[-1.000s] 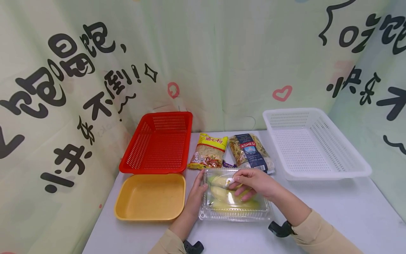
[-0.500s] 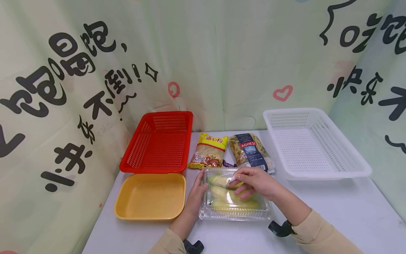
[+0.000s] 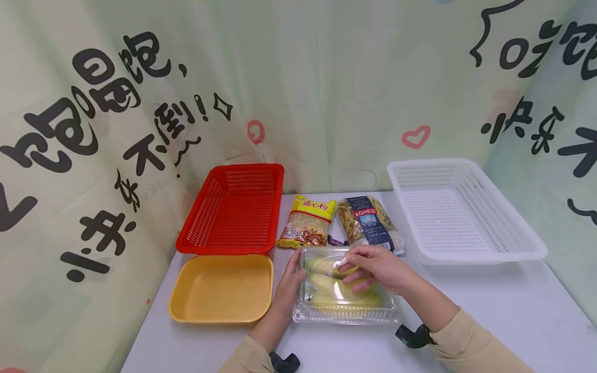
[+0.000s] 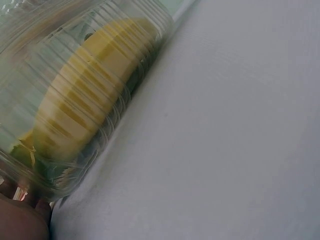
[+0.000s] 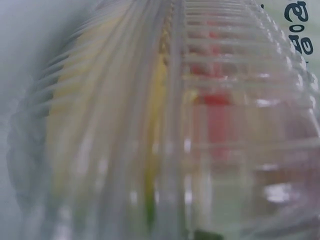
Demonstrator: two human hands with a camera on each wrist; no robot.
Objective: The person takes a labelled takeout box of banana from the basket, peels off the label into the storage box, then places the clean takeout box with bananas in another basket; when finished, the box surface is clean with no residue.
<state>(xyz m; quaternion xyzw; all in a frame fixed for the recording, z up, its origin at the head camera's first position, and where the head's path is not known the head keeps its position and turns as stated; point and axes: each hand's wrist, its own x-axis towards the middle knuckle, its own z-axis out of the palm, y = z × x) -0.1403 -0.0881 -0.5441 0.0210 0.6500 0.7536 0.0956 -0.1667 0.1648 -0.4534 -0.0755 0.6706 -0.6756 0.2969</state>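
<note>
A clear plastic clamshell box [image 3: 345, 314] lies on the white table near the front, with long yellow fruit [image 3: 326, 282] inside. My left hand [image 3: 294, 274] rests flat with straight fingers against the box's left side. My right hand [image 3: 346, 269] lies on the lid, with thumb and forefinger pinching a small white tab [image 3: 339, 263] and the other fingers curled on the plastic. In the left wrist view, the ribbed box wall [image 4: 115, 45] with yellow fruit [image 4: 85, 95] behind it fills the left, and part of my left hand [image 4: 20, 222] shows at the bottom corner. The right wrist view shows only the blurred ribbed box [image 5: 175, 125].
A red basket [image 3: 233, 207] stands at the back left, with a yellow tray [image 3: 221, 287] in front of it. At the back right is a white basket [image 3: 462, 212]. A yellow noodle bag [image 3: 308, 223], a blue-labelled pasta bag [image 3: 368, 223] and a small purple wrapper [image 3: 335, 241] lie behind the box.
My right hand with the white tab has crept slightly towards the far edge of the lid. The left hand and the box have stayed put.
</note>
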